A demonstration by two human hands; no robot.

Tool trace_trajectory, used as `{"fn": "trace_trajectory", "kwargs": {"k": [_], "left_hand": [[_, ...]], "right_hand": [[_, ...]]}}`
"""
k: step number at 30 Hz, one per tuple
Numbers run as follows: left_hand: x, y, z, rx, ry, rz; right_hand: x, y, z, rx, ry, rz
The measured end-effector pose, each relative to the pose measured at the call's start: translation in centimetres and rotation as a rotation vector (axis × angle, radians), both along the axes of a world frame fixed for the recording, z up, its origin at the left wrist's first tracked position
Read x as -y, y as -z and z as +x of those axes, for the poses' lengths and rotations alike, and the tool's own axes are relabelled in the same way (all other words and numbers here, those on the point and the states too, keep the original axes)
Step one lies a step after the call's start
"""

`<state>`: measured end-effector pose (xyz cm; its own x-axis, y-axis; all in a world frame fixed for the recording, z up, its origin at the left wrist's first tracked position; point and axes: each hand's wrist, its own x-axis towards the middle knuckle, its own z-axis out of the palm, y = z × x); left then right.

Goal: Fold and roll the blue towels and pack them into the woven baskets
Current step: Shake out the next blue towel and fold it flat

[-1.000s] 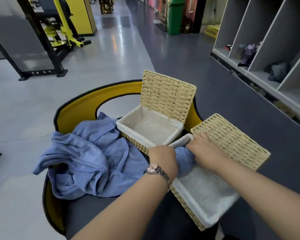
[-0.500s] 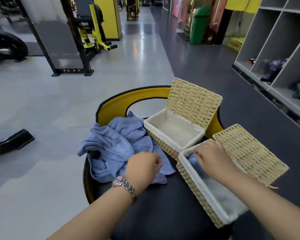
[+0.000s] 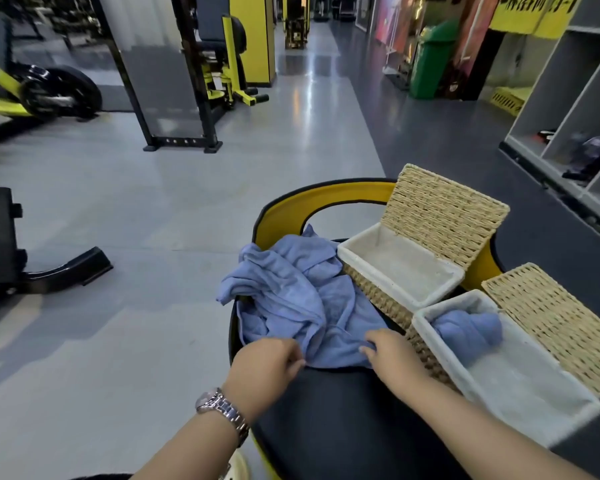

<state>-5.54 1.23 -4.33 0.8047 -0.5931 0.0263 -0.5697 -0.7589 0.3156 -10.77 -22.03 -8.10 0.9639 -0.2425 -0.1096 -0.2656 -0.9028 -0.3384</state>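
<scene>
We are seeing a black padded seat (image 3: 333, 427) with a yellow rim carrying a loose blue towel heap (image 3: 291, 299) and two open woven baskets (image 3: 388, 299) (image 3: 426, 355) beside it.

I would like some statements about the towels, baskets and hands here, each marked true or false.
1. A rolled blue towel lies in the near basket. True.
2. The far basket holds a towel. False: only its white lining shows.
3. Both basket lids are closed. False: both are open.
4. The right hand and left hand are at the near edge of the loose towel pile. True.
</scene>
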Motion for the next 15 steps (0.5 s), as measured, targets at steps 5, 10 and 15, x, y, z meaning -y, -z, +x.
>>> {"fn": "trace_trajectory", "kwargs": {"k": [5,10,15], "left_hand": [[1.6,-0.5,-0.2,0.035,0.018,-0.124],[2.6,-3.7,-2.2,0.083,-0.016,-0.362],[3.2,-7.6,-4.0,0.086,-0.061,-0.515]], "right_hand": [[-0.3,-6.0,-1.0,0.476,-0.009,0.166],[-0.4,-15.6,-3.1,0.891,-0.061,0.188],[1.2,-20.5,-4.1,0.569,-0.115,0.069]]}}
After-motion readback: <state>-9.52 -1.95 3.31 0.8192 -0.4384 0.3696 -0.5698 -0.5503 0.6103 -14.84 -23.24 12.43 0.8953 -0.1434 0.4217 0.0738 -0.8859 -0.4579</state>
